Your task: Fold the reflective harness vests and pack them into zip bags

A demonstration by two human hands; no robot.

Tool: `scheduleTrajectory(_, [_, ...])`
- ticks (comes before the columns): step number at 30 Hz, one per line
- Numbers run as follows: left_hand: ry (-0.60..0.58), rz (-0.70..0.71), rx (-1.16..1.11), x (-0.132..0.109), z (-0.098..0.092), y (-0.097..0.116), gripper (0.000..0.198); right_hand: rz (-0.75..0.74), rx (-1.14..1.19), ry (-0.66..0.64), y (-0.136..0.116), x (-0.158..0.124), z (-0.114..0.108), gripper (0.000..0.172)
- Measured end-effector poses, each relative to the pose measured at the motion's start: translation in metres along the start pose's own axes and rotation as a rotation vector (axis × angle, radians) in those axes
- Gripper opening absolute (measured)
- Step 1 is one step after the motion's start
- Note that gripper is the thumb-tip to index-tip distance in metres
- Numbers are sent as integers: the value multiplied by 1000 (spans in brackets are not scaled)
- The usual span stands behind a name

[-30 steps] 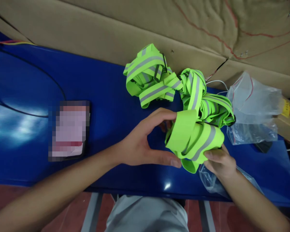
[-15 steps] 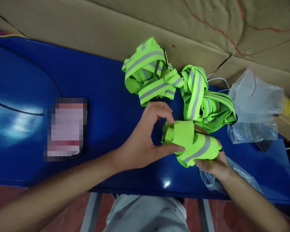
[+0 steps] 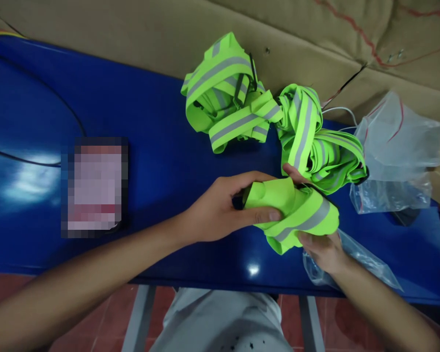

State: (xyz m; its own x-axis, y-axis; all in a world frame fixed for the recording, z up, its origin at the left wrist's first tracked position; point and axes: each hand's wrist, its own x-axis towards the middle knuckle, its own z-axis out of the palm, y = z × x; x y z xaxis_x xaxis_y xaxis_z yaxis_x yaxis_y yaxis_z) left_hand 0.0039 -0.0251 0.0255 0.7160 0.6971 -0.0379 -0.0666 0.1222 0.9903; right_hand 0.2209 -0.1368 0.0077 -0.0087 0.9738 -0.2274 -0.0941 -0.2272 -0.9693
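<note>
Both hands hold a bundled neon-green strap with a grey reflective stripe (image 3: 297,212) just above the blue table (image 3: 161,166). My left hand (image 3: 220,210) wraps round its left end, thumb pressed on top. My right hand (image 3: 324,249) grips it from below on the right, and a clear plastic bag (image 3: 355,264) lies under that hand. Two more bundles of the same strap lie behind: one at the back centre (image 3: 227,93), one to the right (image 3: 315,142).
A blurred flat rectangular object (image 3: 93,188) lies on the table's left. Crumpled clear plastic bags (image 3: 396,156) sit at the right. Brown cardboard (image 3: 132,34) lines the back edge, with thin wires (image 3: 337,110) near it. A dark cable (image 3: 40,98) curves across the left.
My left hand went from a loose open curl beside the bundle to closing on its left end. The bundle got squeezed flatter between both hands. The view shifted a little downward.
</note>
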Motion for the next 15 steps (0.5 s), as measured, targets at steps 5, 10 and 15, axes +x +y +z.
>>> scheduleTrajectory(5, [-2, -55, -110, 2, 0, 2, 41, 45, -107, -74, -19, 4, 4, 70])
scheduleTrajectory(10, [-100, -40, -249, -1, 9, -8, 55, 64, -109, -78, -22, 11, 0, 53])
scheduleTrajectory(15, [-107, -3, -176, -4, 13, -16, 79, 34, -147, -93, -19, 11, 0, 64])
